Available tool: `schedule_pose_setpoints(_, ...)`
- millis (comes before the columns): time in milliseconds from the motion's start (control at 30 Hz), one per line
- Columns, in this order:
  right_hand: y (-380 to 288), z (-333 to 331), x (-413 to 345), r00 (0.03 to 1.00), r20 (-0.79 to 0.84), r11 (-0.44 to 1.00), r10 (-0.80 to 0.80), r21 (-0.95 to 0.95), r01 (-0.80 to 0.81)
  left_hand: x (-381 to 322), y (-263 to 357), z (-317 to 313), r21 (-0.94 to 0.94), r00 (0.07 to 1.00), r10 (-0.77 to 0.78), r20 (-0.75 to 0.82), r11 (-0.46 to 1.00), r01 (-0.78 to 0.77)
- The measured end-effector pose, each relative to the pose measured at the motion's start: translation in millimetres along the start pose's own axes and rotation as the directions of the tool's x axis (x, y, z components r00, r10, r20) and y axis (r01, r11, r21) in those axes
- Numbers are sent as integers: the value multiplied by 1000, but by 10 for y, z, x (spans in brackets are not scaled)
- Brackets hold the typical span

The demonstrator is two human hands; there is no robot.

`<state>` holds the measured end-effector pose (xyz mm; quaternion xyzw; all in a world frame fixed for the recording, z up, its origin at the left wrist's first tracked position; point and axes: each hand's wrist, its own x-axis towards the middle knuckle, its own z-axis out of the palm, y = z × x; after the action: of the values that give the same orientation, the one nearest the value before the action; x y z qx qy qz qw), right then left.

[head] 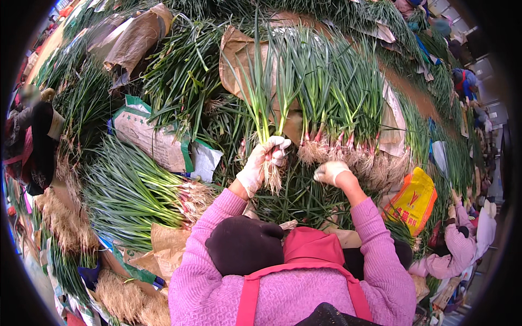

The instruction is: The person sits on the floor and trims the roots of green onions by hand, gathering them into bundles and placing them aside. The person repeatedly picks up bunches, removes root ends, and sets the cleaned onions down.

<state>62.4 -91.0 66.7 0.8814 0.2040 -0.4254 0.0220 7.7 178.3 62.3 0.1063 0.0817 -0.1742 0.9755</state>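
Observation:
My left hand, in a whitish glove, grips a small bunch of green garlic near its reddish bulbs. The leaves point away from me and the pale roots hang below my fist. My right hand, gloved too, is apart from it, just below the roots of a laid-out row of green garlic. Its fingers are bent and their tips are hard to make out; I see nothing held. Loose green leaves cover the ground under both hands.
A pile of green garlic lies at left, roots towards me. Near it are a printed woven sack and brown paper. At right is a yellow-orange bag bearing writing. Other people sit at both sides.

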Motion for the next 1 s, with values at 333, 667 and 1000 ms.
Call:
schedule_pose_setpoints(333,-1029,-949,837,745,-667,996,-21,54,77,-1,-178,-157,383,976,35,-213,922,51)
schedule_pose_setpoints(667,-824,-760,755,922,-359,633,-142,684,364,21,-245,-281,446,968,44,-247,892,73)
schedule_pose_setpoints(1000,-979,-567,390,936,-284,967,-206,88,239,-31,-306,-299,566,958,-71,-276,794,222)
